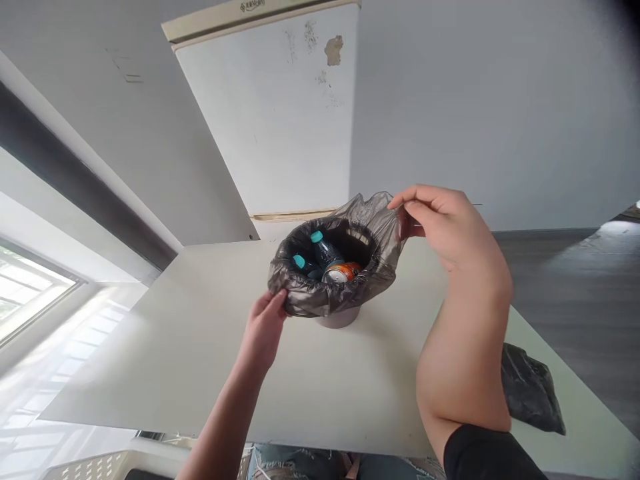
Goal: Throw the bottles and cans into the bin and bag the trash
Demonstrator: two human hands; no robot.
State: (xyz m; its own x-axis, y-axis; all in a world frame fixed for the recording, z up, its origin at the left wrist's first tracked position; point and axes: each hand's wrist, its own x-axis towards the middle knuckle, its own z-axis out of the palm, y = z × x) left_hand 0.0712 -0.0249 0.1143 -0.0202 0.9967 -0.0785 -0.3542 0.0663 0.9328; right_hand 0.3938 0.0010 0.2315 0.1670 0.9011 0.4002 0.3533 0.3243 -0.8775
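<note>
A trash can [340, 317] stands on the white table, lined with a thin dark garbage bag [310, 299] folded over its rim. Inside lie two bottles with teal caps [317, 237] and an orange drink can [342, 272]. At the near left side of the rim, my left hand [267, 320] pinches the bag's edge. On the far right, my right hand [435, 217] has the bag's edge between thumb and fingers, pulled up and outward from the rim. Most of the trash can's body is covered by the bag.
The white table [190, 353] reaches toward a white refrigerator [280, 120] at the back. A folded black plastic bag [533, 390] lies at the table's right edge, beside my right forearm. Below the front left edge is a pale plastic basket [95, 465].
</note>
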